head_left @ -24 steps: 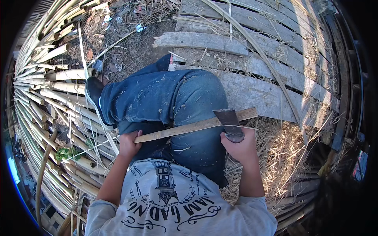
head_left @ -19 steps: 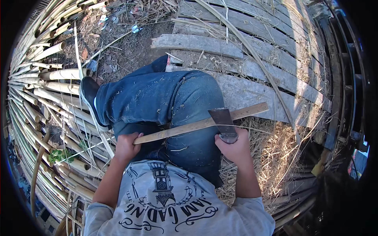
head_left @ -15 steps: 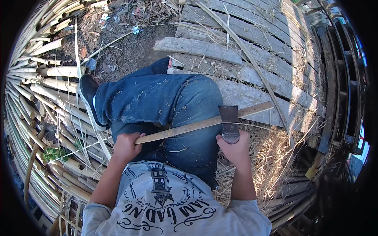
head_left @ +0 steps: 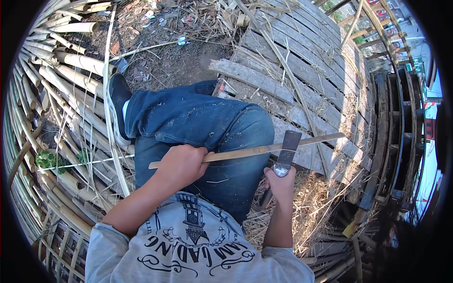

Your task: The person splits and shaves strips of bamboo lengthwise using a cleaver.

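My left hand (head_left: 181, 165) is closed around a long, thin bamboo strip (head_left: 245, 153), one end of which sticks out past the wrist. The strip runs rightward over my bent knee in blue jeans (head_left: 188, 115). In my right hand (head_left: 282, 186) is a hatchet (head_left: 290, 141), gripped close to its dark, flared head. Its shiny, rounded end sits just above my fingers, and part of the dark handle shows below them. The hatchet head overlaps the strip near its right part; from above I cannot tell whether the edge touches it. A thin sliver curls off beside the head.
Bamboo poles (head_left: 75, 61) lie stacked along the left. A slatted wooden platform (head_left: 311, 42) spreads ahead and to the right, with a loose plank (head_left: 255, 80) and long strips on it. Straw-like shavings (head_left: 316, 207) cover the ground beside my right arm. Dark racks (head_left: 394, 132) stand at far right.
My left hand has moved right along the strip, away from its end. The hatchet has turned and shifted slightly right, with the right hand a little lower. The view has swung somewhat.
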`<state>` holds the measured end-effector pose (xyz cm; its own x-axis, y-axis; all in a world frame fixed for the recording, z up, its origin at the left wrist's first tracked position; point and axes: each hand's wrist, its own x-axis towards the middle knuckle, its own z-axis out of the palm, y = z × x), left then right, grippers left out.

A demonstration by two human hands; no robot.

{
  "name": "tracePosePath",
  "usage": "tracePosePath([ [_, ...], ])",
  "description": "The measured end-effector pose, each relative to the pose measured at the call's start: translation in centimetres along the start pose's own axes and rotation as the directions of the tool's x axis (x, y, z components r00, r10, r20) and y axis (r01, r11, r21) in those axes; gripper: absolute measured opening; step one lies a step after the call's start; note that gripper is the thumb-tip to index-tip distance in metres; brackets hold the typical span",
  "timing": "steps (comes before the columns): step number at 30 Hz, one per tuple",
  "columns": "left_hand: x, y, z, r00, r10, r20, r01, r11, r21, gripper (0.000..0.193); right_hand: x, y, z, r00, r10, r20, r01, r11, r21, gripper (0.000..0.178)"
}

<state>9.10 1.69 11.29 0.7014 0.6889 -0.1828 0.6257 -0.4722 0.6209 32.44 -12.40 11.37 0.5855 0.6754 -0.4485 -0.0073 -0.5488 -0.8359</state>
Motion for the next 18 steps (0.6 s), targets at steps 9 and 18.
tracePosePath([
  [9,1.5,1.4,0.2,0.996,0.020,0.084,-0.020,1.000,0.008,0.023,-0.4,0.8,-1.2,0.998,0.034,0.049,-0.042,0.986,0.160,0.016],
  [18,2.6,1.5,0.3,0.987,0.037,0.154,-0.037,0.999,-0.002,0.021,0.3,0.6,-2.6,0.978,0.142,0.154,-0.181,0.944,0.275,0.017],
])
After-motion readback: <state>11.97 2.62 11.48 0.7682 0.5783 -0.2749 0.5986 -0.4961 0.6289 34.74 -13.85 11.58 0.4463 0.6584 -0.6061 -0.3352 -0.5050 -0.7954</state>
